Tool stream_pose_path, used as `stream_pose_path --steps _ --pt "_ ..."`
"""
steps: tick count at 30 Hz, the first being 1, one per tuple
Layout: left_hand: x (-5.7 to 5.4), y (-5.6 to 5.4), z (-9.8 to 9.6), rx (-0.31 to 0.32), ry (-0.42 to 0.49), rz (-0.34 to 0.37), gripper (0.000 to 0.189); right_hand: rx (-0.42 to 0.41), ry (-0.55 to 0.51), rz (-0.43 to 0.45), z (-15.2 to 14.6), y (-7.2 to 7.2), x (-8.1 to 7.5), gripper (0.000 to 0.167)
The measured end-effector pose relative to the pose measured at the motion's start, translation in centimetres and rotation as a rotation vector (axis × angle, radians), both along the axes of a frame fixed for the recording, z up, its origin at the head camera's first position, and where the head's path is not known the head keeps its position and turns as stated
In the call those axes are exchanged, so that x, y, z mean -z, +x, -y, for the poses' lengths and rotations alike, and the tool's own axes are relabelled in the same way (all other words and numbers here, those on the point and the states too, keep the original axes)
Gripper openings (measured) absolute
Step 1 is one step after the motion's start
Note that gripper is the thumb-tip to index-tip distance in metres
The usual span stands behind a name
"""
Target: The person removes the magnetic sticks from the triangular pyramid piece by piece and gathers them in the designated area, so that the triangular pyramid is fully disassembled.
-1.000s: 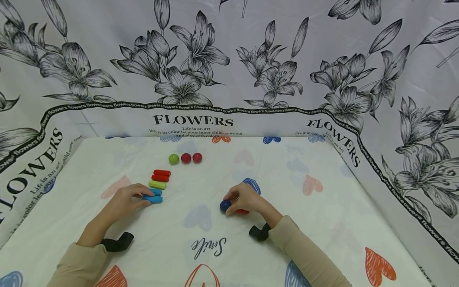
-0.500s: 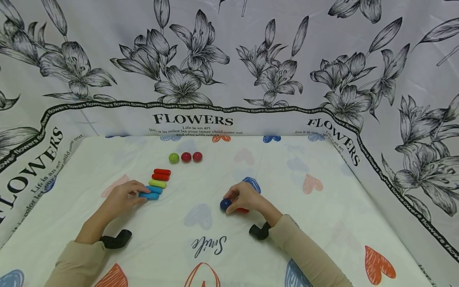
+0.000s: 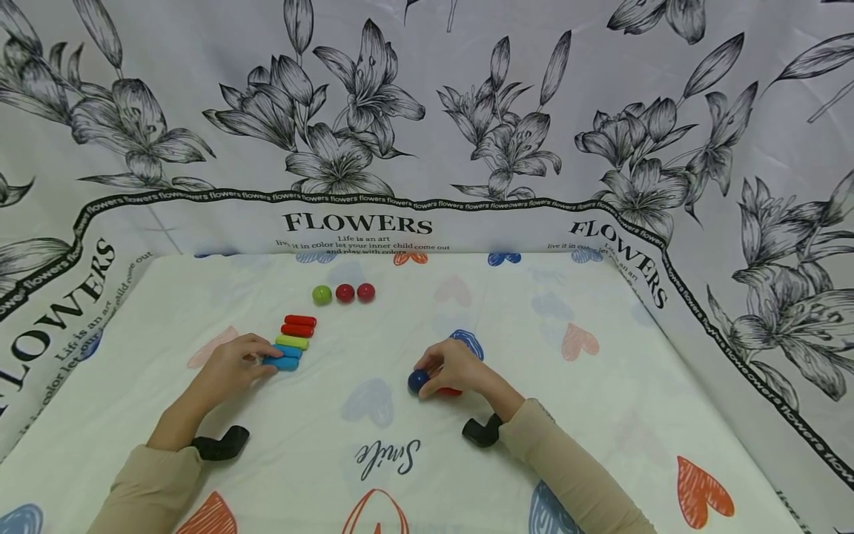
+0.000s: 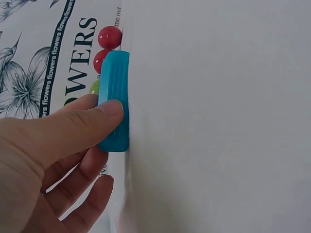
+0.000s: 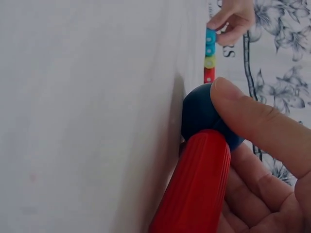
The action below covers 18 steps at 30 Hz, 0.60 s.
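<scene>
My left hand (image 3: 233, 365) pinches the nearest blue grooved stick (image 4: 115, 80) between thumb and fingers. Against it lies another blue stick (image 3: 290, 351), followed by a yellow-green stick (image 3: 292, 343) and two red sticks (image 3: 298, 326) in a column on the cloth. On the right, my right hand (image 3: 455, 366) grips a dark blue ball (image 5: 198, 112), thumb on one side of it. A red ridged stick (image 5: 197, 179) meets the ball end-on; the head view shows only a sliver of it below the hand. Whether stick and ball are joined, I cannot tell.
Behind the column stand a green ball (image 3: 322, 295) and two red balls (image 3: 356, 293) in a row. A white cloth printed with hearts (image 3: 580, 342) covers the table. Flower-printed fabric (image 3: 500, 148) hangs around its back and sides.
My left hand has slid the two blue sticks slightly away from me, up close to the yellow-green one; the nearest stick went a little left, then back right. The right hand keeps its place.
</scene>
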State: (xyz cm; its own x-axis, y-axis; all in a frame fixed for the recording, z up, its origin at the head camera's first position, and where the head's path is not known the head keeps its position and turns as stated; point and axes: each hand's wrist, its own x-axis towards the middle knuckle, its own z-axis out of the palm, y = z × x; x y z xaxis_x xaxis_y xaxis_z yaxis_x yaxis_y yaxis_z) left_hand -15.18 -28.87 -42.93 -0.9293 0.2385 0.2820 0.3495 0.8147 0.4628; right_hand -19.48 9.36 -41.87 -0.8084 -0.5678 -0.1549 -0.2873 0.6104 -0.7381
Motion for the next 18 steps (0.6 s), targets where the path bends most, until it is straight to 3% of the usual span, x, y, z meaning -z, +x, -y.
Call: stream_pose_path --steps 6,14,18 --pt "0.0 0.2 0.1 -0.001 0.017 0.008 0.018 -0.031 0.01 -0.022 -0.1 0.0 0.1 0.036" --pt "-0.1 0.7 -0.8 0.011 0.024 -0.084 0.022 -0.058 0.001 -0.047 -0.1 -0.1 0.3 0.036" --pt "-0.3 0.8 -1.4 0.006 0.044 -0.071 0.023 -0.057 0.006 -0.041 0.1 -0.1 0.3 0.035"
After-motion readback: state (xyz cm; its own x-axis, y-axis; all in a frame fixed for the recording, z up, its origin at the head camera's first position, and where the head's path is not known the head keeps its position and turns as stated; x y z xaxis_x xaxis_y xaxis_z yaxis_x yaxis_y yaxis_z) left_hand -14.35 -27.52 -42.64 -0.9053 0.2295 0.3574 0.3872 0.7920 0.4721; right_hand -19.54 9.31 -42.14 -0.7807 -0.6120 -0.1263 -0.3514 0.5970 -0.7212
